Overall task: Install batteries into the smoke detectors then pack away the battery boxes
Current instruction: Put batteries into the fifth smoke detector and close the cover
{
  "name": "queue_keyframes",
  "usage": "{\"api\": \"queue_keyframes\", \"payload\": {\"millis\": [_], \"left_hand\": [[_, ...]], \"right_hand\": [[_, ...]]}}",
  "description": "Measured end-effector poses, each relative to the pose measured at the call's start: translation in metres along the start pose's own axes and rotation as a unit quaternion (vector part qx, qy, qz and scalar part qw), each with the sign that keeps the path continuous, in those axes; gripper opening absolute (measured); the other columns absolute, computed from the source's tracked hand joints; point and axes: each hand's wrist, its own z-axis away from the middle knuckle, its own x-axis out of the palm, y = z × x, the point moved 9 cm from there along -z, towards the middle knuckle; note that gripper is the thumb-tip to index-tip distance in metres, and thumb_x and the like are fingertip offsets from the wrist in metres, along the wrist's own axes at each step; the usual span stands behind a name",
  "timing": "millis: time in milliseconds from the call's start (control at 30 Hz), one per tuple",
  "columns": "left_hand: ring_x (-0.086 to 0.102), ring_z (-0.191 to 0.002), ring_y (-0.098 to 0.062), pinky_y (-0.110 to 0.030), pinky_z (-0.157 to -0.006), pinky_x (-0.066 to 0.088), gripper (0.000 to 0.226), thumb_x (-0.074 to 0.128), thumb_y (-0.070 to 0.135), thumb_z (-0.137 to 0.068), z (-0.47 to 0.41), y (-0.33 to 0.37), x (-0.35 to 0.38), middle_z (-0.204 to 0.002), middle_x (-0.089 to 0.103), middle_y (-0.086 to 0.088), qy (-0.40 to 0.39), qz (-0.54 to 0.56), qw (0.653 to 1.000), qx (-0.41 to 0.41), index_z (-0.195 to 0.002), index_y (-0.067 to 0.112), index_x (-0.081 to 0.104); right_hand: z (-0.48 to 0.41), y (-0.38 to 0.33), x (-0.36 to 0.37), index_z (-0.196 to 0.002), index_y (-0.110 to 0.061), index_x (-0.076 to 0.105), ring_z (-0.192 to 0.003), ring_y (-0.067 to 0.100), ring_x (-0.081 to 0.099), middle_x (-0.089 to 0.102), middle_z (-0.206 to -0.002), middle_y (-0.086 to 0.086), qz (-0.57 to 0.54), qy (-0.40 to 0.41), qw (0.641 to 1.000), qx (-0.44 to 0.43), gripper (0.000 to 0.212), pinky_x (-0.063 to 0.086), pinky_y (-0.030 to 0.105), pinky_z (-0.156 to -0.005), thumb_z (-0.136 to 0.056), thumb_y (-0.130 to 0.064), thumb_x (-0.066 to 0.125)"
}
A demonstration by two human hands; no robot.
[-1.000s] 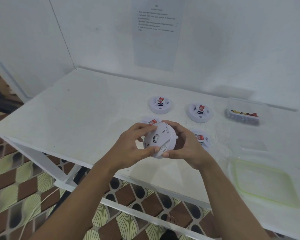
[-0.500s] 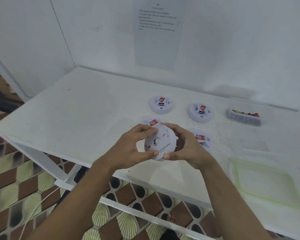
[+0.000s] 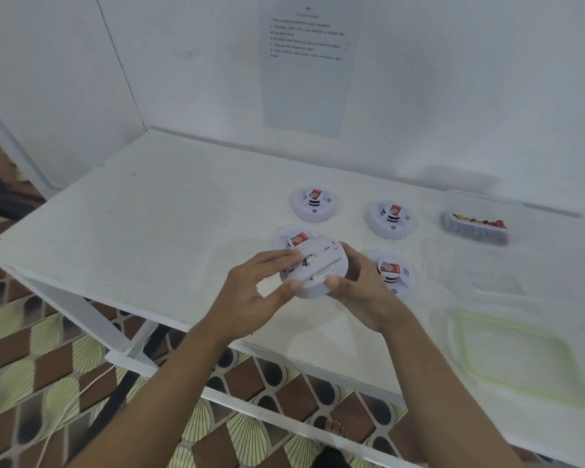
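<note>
Grip on detector (image 3: 321, 265), four others (image 3: 313, 204) around

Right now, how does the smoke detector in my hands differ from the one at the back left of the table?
The held detector is off the table, tilted, gripped by left hand and right hand; the back-left detector lies flat, untouched. The held one shows no red label; the other has one on top. Both are round and white.
</note>
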Motion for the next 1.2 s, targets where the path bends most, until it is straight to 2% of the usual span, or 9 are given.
{"api": "queue_keyframes", "payload": {"millis": [100,200,300,367,467,567,667,800,1200], "left_hand": [[0.049,-0.131,-0.001,-0.015,-0.105,0.04,0.061,0.083,0.035,-0.077,0.007,0.002,-0.003,-0.136,0.058,0.014,0.029,-0.019,0.999,0.02,-0.132,0.02,0.062],[0.057,-0.118,0.005,-0.015,-0.097,0.046,0.045,0.079,0.026,-0.082,0.009,0.007,-0.014,-0.125,0.061,0.022,0.104,-0.059,0.992,0.048,-0.124,0.023,0.064],[0.062,-0.107,0.003,-0.012,-0.091,0.047,0.029,0.07,0.032,-0.086,0.007,-0.001,-0.024,-0.111,0.067,0.028,0.128,0.001,0.992,-0.02,-0.115,0.034,0.065],[0.066,-0.103,-0.003,-0.016,-0.088,0.051,0.021,0.064,0.037,-0.088,0.005,-0.008,-0.025,-0.105,0.071,0.024,0.124,0.065,0.987,-0.078,-0.109,0.04,0.066],[0.07,-0.098,-0.012,-0.025,-0.083,0.058,0.017,0.058,0.032,-0.097,0.002,-0.018,-0.027,-0.102,0.075,0.012,0.153,0.14,0.968,-0.144,-0.11,0.032,0.07],[0.071,-0.101,-0.018,-0.034,-0.08,0.06,0.029,0.053,0.029,-0.101,0.001,-0.029,-0.024,-0.11,0.073,0.004,0.157,0.208,0.945,-0.198,-0.126,0.022,0.065],[0.069,-0.107,-0.021,-0.043,-0.079,0.061,0.048,0.061,0.033,-0.095,-0.002,-0.021,-0.014,-0.126,0.065,0.002,0.1,0.235,0.948,-0.188,-0.141,0.029,0.051],[0.067,-0.11,-0.025,-0.046,-0.074,0.062,0.075,0.08,0.013,-0.08,0.0,-0.014,-0.008,-0.132,0.059,0.005,0.088,0.227,0.955,-0.167,-0.144,0.034,0.046],[0.065,-0.115,-0.025,-0.045,-0.078,0.061,0.078,0.077,-0.001,-0.081,-0.001,-0.016,-0.013,-0.135,0.06,0.007,0.1,0.261,0.944,-0.173,-0.145,0.032,0.047]], "right_hand": [[-0.002,0.001,0.004,-0.143,0.001,0.046,-0.126,0.038,0.06,0.059,-0.139,0.022,-0.053,0.033,0.998,0.001,0.096,0.057,0.041,-0.097,-0.07,-0.046,0.089],[-0.001,0.006,0.008,-0.138,-0.006,0.052,-0.111,0.034,0.069,0.069,-0.127,0.016,-0.072,0.068,0.994,0.042,0.083,0.061,0.033,-0.083,-0.078,-0.061,0.071],[0.0,0.005,0.005,-0.138,-0.019,0.054,-0.097,0.023,0.068,0.071,-0.118,0.009,0.064,0.103,0.991,0.064,0.07,0.053,0.027,-0.066,-0.09,-0.068,0.039],[0.0,-0.006,0.003,-0.14,-0.029,0.052,-0.096,0.017,0.066,0.068,-0.122,0.002,0.154,0.122,0.98,0.018,0.054,0.053,0.026,-0.07,-0.1,-0.059,0.033],[0.003,-0.02,0.009,-0.142,-0.03,0.051,-0.093,0.014,0.067,0.068,-0.119,0.003,0.205,0.118,0.971,-0.028,0.038,0.056,0.028,-0.08,-0.105,-0.037,0.045],[0.008,-0.029,0.012,-0.14,-0.025,0.054,-0.08,0.011,0.066,0.067,-0.109,0.015,0.209,0.132,0.967,-0.053,0.036,0.056,0.025,-0.077,-0.104,-0.026,0.053],[0.009,-0.034,0.012,-0.138,-0.029,0.052,-0.076,0.008,0.067,0.071,-0.102,0.011,0.221,0.164,0.959,-0.064,0.036,0.055,0.021,-0.074,-0.102,-0.027,0.056],[0.011,-0.036,0.014,-0.135,-0.034,0.053,-0.076,0.01,0.068,0.075,-0.095,0.005,0.218,0.173,0.957,-0.077,0.034,0.056,0.022,-0.073,-0.102,-0.028,0.057],[0.012,-0.035,0.021,-0.135,-0.035,0.051,-0.072,0.009,0.066,0.074,-0.086,-0.001,0.213,0.163,0.96,-0.086,0.035,0.055,0.023,-0.072,-0.102,-0.023,0.058]]}}
